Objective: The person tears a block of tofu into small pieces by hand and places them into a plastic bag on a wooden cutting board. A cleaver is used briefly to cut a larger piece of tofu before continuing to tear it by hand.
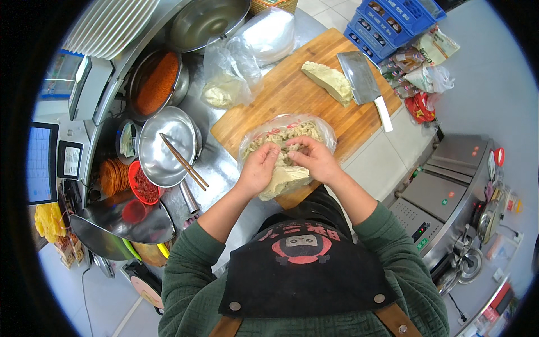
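Observation:
A clear plastic bag with red print (pixel 330 130) lies open on the wooden cutting board (pixel 278 92), full of torn shreds of pale yellow-green, dough-like food (pixel 309 128). At its near side is a larger block of the same food (pixel 286 182). My left hand (pixel 261 165) curls at the block's left, thumb and forefinger pinched together at its far end. My right hand (pixel 315 158) is opposite, thumb and bent forefinger close to the block's torn end; whether they pinch a piece is hidden. Farther off, another block (pixel 328 82) rests against a cleaver (pixel 362 80).
To the left, a steel pan (pixel 166 139) carries wooden chopsticks (pixel 183 160), beside a pot of red powder (pixel 158 84) and a red bowl (pixel 143 183). A knotted plastic bag (pixel 231 80) overlaps the board. Blue crates (pixel 379 29) stand beyond; steel equipment (pixel 442 185) is at right.

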The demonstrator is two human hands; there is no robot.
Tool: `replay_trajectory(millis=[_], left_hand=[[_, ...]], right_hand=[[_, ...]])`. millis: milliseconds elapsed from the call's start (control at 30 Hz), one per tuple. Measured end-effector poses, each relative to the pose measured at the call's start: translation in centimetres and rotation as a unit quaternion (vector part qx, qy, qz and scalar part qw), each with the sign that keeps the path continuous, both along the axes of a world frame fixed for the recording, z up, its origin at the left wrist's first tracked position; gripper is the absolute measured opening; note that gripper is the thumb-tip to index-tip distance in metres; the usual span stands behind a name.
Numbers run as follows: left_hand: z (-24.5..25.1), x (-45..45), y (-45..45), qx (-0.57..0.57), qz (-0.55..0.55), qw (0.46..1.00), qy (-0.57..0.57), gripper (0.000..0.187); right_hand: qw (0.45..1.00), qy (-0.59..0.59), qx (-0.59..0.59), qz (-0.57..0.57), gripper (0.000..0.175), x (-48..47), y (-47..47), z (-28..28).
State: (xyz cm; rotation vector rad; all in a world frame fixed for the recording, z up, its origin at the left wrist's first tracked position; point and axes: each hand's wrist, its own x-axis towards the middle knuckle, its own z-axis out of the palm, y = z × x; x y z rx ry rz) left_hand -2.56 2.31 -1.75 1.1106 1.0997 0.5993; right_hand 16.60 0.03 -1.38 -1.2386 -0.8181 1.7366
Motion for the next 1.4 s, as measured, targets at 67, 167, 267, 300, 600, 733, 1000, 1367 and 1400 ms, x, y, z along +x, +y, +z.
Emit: replay_trajectory(millis=[67,167,267,300,600,733,1000,1367,1400], left_hand=[[0.3,0.2,-0.1,0.114,-0.012,0.989,0.093,0.008],[1.1,0.3,-0.7,0.074,-0.038,0.987,0.139,0.015],[1.3,0.5,-0.6,0.032,-0.077,0.985,0.151,0.018],[1.2,0.5,-0.6,0.029,-0.075,0.989,0.128,0.018],[1.6,-0.4,-0.3,0.04,-0.082,0.996,0.02,0.04],[2.1,-0.6,0.0,0.003,-0.11,0.994,0.023,0.051],[1.3,0.1,0.7,0.078,-0.115,0.989,0.04,0.047],[2.1,-0.6,1.0,-0.159,-0.068,0.973,-0.155,0.053],[2.2,-0.7,1.0,-0.16,-0.058,0.974,-0.147,0.053]], right_hand=[[1.0,0.025,0.004,0.014,0.019,-0.2,-0.1,-0.2],[0.998,-0.015,0.013,0.066,0.017,-0.4,0.0,-0.9],[0.992,-0.086,-0.012,0.094,0.016,-0.4,0.0,-1.5],[0.991,-0.101,-0.015,0.088,0.016,-0.4,0.0,-1.5],[0.965,-0.212,0.131,0.086,0.025,0.7,0.7,1.8],[0.966,-0.121,0.098,0.206,0.027,0.8,0.8,2.8],[0.98,-0.013,0.049,0.191,0.016,-0.5,1.0,0.0],[0.999,0.015,-0.027,-0.007,0.011,-1.3,0.3,0.6],[0.999,0.02,-0.026,-0.025,0.011,-1.0,0.3,0.8]])
